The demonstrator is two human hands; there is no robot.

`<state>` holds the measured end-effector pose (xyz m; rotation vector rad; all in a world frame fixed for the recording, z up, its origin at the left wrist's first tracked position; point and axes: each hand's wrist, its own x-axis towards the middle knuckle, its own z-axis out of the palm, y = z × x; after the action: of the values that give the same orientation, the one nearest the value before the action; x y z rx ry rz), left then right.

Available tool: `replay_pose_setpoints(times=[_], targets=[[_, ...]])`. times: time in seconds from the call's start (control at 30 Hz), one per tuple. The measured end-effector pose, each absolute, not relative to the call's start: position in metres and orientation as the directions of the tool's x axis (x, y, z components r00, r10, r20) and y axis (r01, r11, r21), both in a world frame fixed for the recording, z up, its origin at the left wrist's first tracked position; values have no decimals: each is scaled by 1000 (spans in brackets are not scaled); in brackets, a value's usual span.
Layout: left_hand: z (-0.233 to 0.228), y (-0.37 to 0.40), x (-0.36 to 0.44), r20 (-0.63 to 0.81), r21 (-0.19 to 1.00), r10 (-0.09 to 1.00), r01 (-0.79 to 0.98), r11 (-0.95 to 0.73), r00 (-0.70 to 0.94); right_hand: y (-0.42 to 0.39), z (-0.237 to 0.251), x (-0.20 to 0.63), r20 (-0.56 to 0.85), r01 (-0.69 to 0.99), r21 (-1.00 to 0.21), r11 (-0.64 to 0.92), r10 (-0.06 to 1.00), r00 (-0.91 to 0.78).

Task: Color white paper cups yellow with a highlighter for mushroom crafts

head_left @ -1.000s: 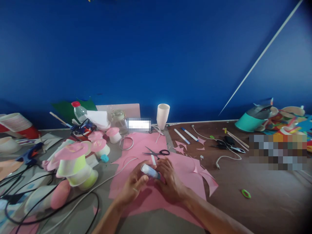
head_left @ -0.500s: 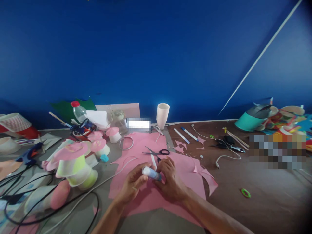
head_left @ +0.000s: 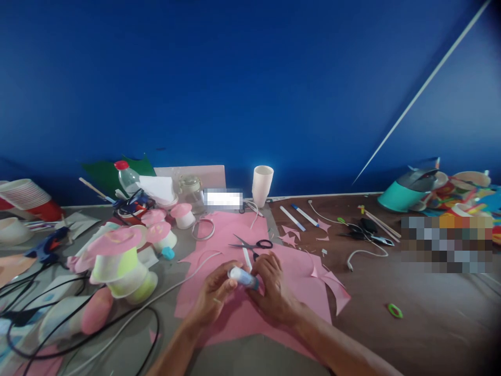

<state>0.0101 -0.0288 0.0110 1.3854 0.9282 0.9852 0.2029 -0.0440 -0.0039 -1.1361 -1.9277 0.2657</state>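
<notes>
Between my two hands lies a glue stick (head_left: 242, 277), a small white and blue tube with a teal end, tilted down to the right. My left hand (head_left: 217, 290) has its fingers closed about the white end. Closed round the teal end is my right hand (head_left: 273, 284), its fingertips partly hidden. Under both hands spreads pink paper (head_left: 230, 321) with ragged cut edges. Just beyond them, black-handled scissors (head_left: 250, 244) rest on the paper with blades parted. A narrow white strip (head_left: 246, 257) runs from the scissors toward my right hand.
Paper cups with pink tops (head_left: 117, 261) and black cables (head_left: 82, 350) crowd the left. A white cup (head_left: 262, 185) stands by the wall. Rightward are markers (head_left: 293, 218), pink scraps (head_left: 289, 237), a white cable (head_left: 368, 251), a green ring (head_left: 395, 310) and a teal container (head_left: 405, 192).
Both hands keep hold of the glue stick in almost the same place. The whole view has shifted very slightly; nothing on the table has visibly moved.
</notes>
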Motion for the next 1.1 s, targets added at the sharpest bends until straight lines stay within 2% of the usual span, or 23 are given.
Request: replay_pose_setpoints(times=[0.2,0.3,0.4,0.5,0.63,0.83,1.0,1.1], targets=[[4,-26,4,48,999,956,-27,-41,289,-44,-3,206,549,512,-548,661,746,-376],[6,-26,5,41,999,949,-14,-38,312,-43,-8,205,524,593,-547,591,794,-308],[10,-27,7,48,999,943,-28,-41,329,-44,-8,204,562,687,-493,534,798,-217],[12,-26,9,62,996,945,-81,-38,321,-46,-2,205,586,663,-464,587,765,-268],[13,-26,10,52,996,947,-83,-27,317,-47,-1,206,561,593,-483,645,748,-356],[13,-26,11,66,998,944,-43,-55,323,-44,-7,205,559,660,-515,547,798,-226],[6,-24,6,61,998,964,-43,-51,258,-44,1,206,545,515,-568,643,762,-350],[6,-24,6,60,998,961,-31,-53,269,-44,-2,206,529,527,-582,620,780,-334]])
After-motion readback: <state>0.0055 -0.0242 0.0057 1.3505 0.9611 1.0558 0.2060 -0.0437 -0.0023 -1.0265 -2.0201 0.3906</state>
